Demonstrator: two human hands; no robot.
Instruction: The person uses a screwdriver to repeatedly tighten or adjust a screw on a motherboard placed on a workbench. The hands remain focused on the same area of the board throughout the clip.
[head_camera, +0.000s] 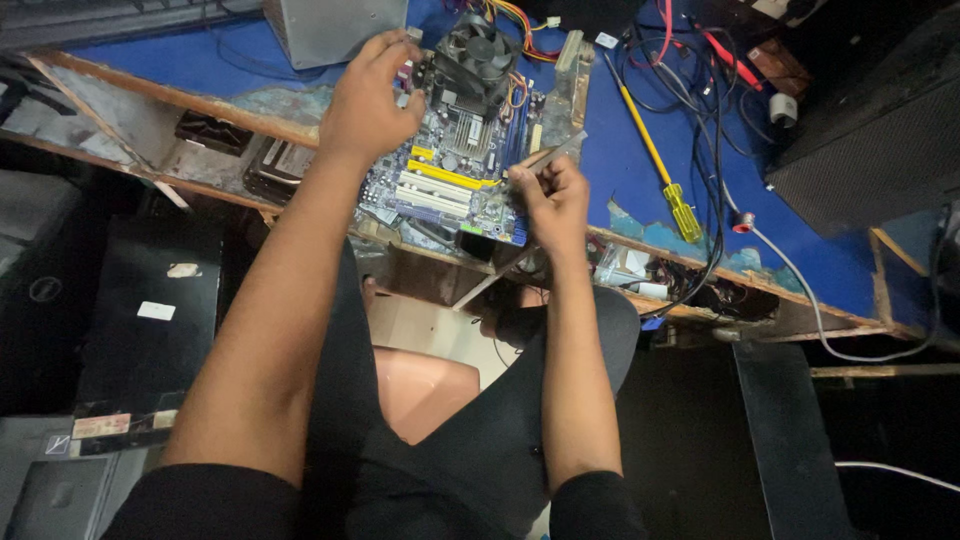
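A blue computer motherboard (452, 180) with white and yellow slots lies at the near edge of a blue-topped workbench (620, 180). A black cooler fan (478, 60) sits on its far end. My left hand (368, 100) rests on the board's left side, fingers curled by the fan. My right hand (552, 200) pinches a thin metal tool (552, 152) that points up and right over the board's right edge.
A yellow-handled screwdriver (660, 170) lies on the bench to the right, among black, red and white cables (715, 130). A grey metal box (335, 28) stands at the back. Dark computer cases (150, 320) stand on the floor at left, a black speaker-like box (870, 130) at right.
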